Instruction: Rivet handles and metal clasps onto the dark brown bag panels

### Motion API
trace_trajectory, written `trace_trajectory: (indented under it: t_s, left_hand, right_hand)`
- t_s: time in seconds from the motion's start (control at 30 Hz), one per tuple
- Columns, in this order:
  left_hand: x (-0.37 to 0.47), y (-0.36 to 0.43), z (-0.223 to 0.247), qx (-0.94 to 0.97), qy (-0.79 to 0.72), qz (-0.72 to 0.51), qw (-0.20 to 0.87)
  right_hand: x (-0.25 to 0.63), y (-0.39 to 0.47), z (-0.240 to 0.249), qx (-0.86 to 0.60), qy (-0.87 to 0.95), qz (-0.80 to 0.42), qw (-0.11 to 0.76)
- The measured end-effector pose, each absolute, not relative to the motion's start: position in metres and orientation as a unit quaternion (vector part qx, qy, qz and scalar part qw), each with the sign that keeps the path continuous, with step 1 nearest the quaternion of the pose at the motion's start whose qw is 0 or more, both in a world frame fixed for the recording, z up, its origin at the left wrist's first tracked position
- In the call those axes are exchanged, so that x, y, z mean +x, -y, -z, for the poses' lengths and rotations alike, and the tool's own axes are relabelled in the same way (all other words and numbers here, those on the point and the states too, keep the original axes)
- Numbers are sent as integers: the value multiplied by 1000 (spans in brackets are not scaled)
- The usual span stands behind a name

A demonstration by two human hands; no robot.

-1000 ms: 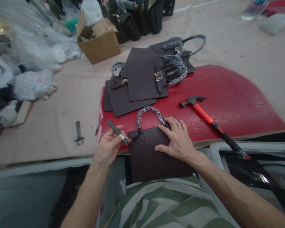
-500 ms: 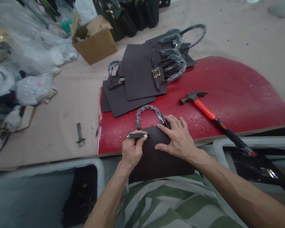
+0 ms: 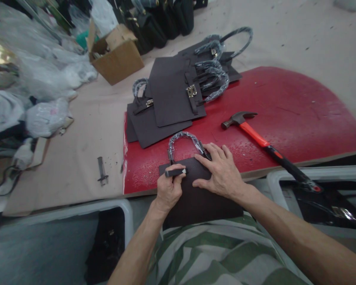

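1. Left hand (image 3: 169, 188): fingers pinched round a small dark tool (image 3: 174, 173) with a pale patch near one end; tool lies over the upper left of the panel (image 3: 201, 202). Whether its tip touches, cannot tell (fingers block it).
2. Right hand (image 3: 221, 170): holds nothing visible, thumb and fingers spread, laid on the panel's upper right.
3. Panel: dark, between red board (image 3: 287, 111) and striped shirt (image 3: 207, 253), lower edge at the shirt. Its handle (image 3: 184, 135), in clear wrap, arches over the board; left foot partly behind the left hand, right foot partly under the right.
4. Carton (image 3: 118, 65): flaps up, contents too jumbled to name.
5. Left bin (image 3: 128, 215): cut off at bottom; dark stuff inside, hard to make out.
6. Right bin (image 3: 271, 184): cut off at right; dark piece with shiny clasp (image 3: 344, 213) inside. Hammer (image 3: 253, 134) lies on the board, butt overhanging this bin.
7. Stack (image 3: 178, 93) of similar panels, overlapping (count unclear).
8. Dark bags (image 3: 154, 29) behind: tops cut off.
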State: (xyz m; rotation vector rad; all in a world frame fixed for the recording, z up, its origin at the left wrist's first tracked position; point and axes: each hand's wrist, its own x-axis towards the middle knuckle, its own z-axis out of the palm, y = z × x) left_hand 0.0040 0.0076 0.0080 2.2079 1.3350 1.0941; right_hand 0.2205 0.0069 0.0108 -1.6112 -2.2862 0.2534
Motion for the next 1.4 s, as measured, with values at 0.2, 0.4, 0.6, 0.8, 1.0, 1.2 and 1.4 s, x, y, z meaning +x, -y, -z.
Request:
trace_trajectory:
  t_s: [0.2,0.4,0.6,0.8,1.0,1.2,1.4]
  left_hand:
    - [10,-7,-3,779,-461,-403,134]
    - [17,-9,1,777,-447,-428,117]
    - [19,-13,4,781,-439,-426,124]
    - [19,-12,5,771,-446,-424,162]
    - [21,-13,5,762,-445,-435,178]
    - [24,-15,5,763,-439,-443,173]
    - [27,-15,6,755,-444,-442,194]
  right_hand:
    - [221,-7,-11,-565,804,-89,165]
    - [220,-7,-12,-564,803,-94,167]
    - [229,-7,-11,-531,804,-120,239]
    - [298,-10,-32,-640,719,-3,271]
    - [343,-17,-43,-759,647,-66,44]
    - [325,-30,-59,-768,452,-386,237]
    - [294,-13,-106,-665,417,-533,315]
